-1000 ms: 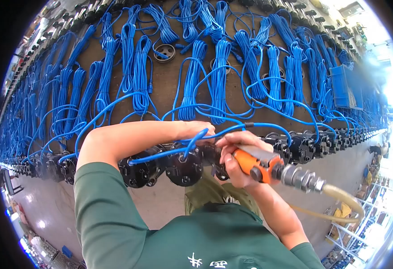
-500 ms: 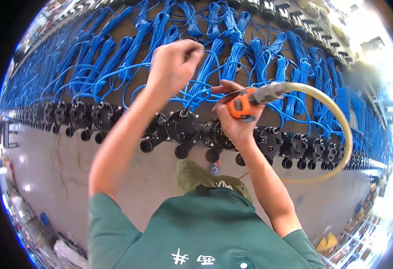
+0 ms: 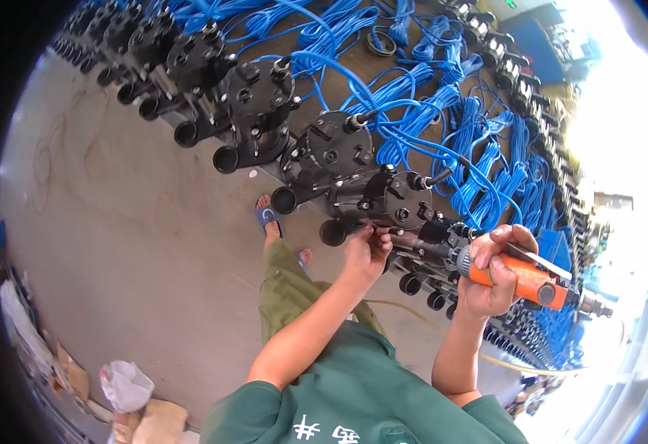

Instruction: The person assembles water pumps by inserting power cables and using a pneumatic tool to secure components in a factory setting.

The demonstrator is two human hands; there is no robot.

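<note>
My right hand (image 3: 487,290) is wrapped round an orange air screwdriver (image 3: 532,283), its thumb and fingers along the body. The tool's slim front end points left, toward my left hand (image 3: 367,260). That hand is closed in a pinch close to the tip; whatever lies between its fingertips is too small to make out. Just beyond the fingertips lies a black cylindrical pump (image 3: 357,198) with a round, bolted end cap and a blue cable. Another black pump (image 3: 331,152) sits to its left in the same row.
Black pumps with round outlets (image 3: 226,159) run in a long diagonal row. Coiled blue cables (image 3: 413,111) cover the brown surface behind them, with a second row of black parts (image 3: 498,55) farther back. A yellowish hose (image 3: 531,368) trails at lower right. White bags (image 3: 126,385) lie on the floor.
The view has swung along the pump row. My left hand has come down from above the cables to a pump's side. The air screwdriver now lies nearly level, pointing left.
</note>
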